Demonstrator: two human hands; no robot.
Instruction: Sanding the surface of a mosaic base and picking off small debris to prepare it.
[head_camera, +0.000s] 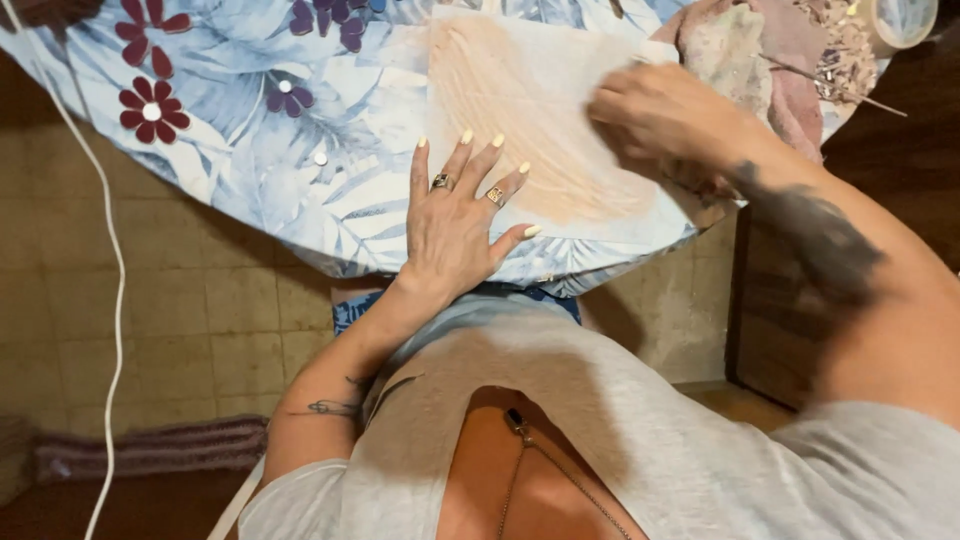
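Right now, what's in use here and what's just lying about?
In use: left hand flat by the sheet; right hand on the sheet; floral cloth under it.
Lying about: tape roll, pink rag, white cable.

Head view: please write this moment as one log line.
left hand: flat on paper | right hand: rubbing paper, blurred | table: flowered cloth

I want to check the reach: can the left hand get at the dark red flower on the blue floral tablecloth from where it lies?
Probably yes: the left hand rests flat on the tablecloth, and nothing lies between it and the dark red flower.
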